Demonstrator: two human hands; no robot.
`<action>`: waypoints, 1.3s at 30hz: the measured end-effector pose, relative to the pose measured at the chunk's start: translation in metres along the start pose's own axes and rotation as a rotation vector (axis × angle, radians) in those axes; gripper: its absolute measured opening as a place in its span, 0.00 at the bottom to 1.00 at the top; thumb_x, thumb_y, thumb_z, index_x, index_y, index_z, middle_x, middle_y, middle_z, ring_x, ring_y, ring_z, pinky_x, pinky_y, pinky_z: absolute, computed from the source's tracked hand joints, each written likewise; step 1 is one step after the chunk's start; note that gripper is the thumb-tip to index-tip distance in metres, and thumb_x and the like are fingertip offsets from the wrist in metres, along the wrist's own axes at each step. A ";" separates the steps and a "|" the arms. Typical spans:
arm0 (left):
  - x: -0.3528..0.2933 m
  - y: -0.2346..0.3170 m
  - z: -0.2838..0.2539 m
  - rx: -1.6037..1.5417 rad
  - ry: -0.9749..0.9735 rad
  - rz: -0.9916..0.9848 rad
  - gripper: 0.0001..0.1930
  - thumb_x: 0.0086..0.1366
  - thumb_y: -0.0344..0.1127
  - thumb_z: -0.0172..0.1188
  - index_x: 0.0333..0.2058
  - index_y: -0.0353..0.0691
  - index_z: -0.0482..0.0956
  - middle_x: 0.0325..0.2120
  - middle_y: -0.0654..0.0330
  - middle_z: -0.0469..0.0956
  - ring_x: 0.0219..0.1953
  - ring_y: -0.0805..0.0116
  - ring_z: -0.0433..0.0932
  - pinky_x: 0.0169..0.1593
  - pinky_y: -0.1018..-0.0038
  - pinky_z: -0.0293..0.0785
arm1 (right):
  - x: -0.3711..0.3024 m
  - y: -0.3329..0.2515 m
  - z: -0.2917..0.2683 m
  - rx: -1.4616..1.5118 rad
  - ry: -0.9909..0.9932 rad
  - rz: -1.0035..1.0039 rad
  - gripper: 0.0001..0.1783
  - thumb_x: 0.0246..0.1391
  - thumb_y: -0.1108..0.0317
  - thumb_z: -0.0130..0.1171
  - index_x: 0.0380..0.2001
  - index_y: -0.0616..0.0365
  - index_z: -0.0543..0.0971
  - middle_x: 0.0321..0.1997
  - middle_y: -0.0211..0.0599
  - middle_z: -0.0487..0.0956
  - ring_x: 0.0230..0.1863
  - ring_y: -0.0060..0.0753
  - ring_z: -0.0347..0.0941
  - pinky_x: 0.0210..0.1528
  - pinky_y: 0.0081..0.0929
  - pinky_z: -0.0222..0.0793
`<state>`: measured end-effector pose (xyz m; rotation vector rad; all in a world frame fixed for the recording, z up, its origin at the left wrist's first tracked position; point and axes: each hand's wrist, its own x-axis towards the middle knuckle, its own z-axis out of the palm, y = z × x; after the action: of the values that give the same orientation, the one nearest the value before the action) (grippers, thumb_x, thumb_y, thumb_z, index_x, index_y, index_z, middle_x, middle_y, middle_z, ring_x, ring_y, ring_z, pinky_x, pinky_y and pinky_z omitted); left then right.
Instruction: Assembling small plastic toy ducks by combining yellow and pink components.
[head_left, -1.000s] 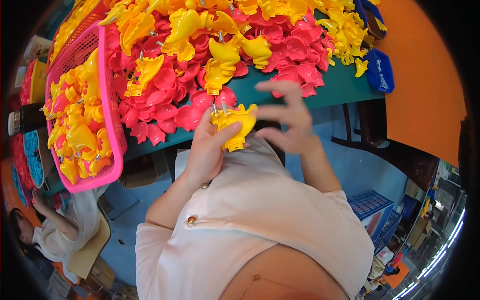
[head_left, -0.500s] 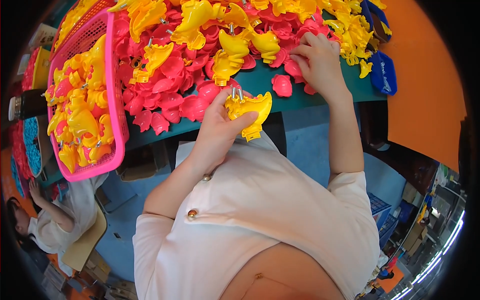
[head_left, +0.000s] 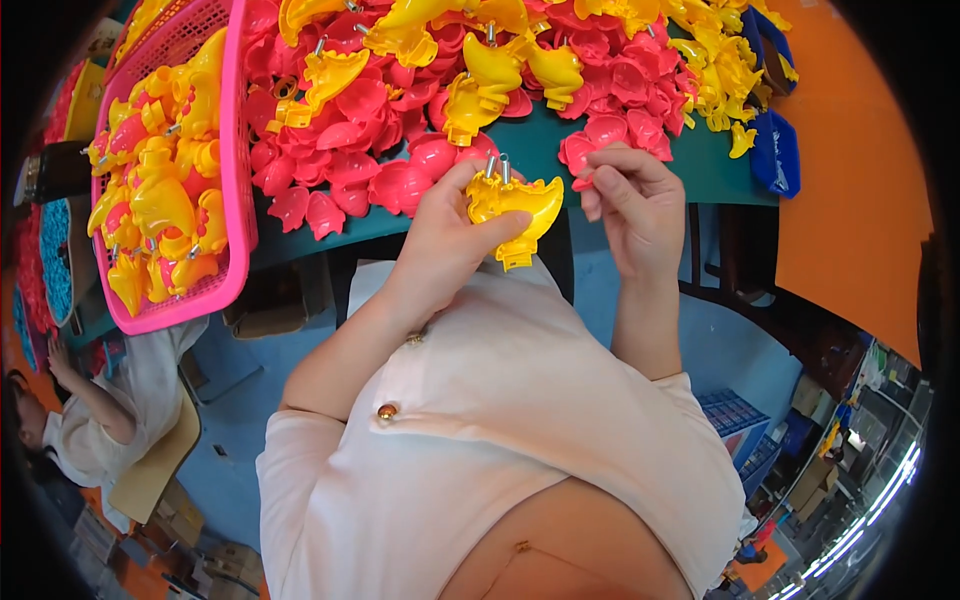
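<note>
My left hand (head_left: 445,235) is closed around a yellow plastic half shell (head_left: 520,215), thumb across its curved inner side. Two short metal pins (head_left: 497,168) stand up from the shell's top edge. To its right, my right hand (head_left: 640,205) is raised at the table's front edge, fingers bent into a pinch. A bit of pink shows at its fingertips, but I cannot tell whether it is held or lies behind them. Loose pink plastic shells (head_left: 605,132) lie just beyond that hand. Several yellow shell pieces with metal pins (head_left: 490,75) rest on the pink heap.
A pink basket (head_left: 240,200) with yellow and pink parts stands at the left. Blue trays (head_left: 775,155) sit at the right end of the green table (head_left: 715,165), next to an orange surface (head_left: 850,200). Another person (head_left: 95,425) works at the far left.
My right hand has drawn back from the pink heap toward the yellow shell, its fingers now pinched. My left hand keeps its hold on the shell. The view has shifted slightly.
</note>
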<state>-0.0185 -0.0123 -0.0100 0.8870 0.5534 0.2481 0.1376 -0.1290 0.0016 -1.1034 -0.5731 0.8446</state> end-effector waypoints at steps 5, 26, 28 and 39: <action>-0.003 0.004 0.001 -0.072 -0.004 -0.040 0.21 0.55 0.22 0.61 0.47 0.32 0.67 0.40 0.56 0.75 0.41 0.71 0.77 0.45 0.76 0.74 | -0.001 0.019 0.011 -0.107 0.001 -0.143 0.07 0.46 0.81 0.61 0.32 0.68 0.79 0.32 0.43 0.80 0.31 0.30 0.73 0.39 0.24 0.68; -0.009 -0.003 -0.001 0.391 -0.090 0.114 0.17 0.57 0.22 0.57 0.45 0.35 0.66 0.38 0.58 0.72 0.41 0.72 0.74 0.45 0.76 0.72 | -0.003 -0.006 0.005 -0.442 -0.314 0.186 0.08 0.46 0.82 0.61 0.33 0.68 0.78 0.35 0.36 0.73 0.38 0.23 0.71 0.40 0.18 0.69; -0.008 -0.004 -0.001 0.354 -0.066 0.112 0.17 0.55 0.23 0.58 0.44 0.36 0.67 0.37 0.55 0.73 0.40 0.68 0.75 0.45 0.74 0.72 | -0.005 0.000 0.003 -0.502 -0.290 0.158 0.08 0.47 0.82 0.61 0.34 0.68 0.78 0.36 0.36 0.73 0.38 0.23 0.71 0.40 0.18 0.69; -0.004 0.001 -0.001 0.657 0.107 0.323 0.18 0.50 0.28 0.67 0.37 0.36 0.68 0.31 0.58 0.74 0.35 0.69 0.74 0.41 0.75 0.71 | -0.016 0.016 0.019 -0.271 -0.121 0.143 0.04 0.48 0.80 0.61 0.30 0.68 0.79 0.32 0.35 0.74 0.24 0.19 0.70 0.24 0.15 0.68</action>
<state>-0.0229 -0.0127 -0.0084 1.6130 0.5989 0.4187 0.1092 -0.1287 -0.0062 -1.3582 -0.7311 0.9825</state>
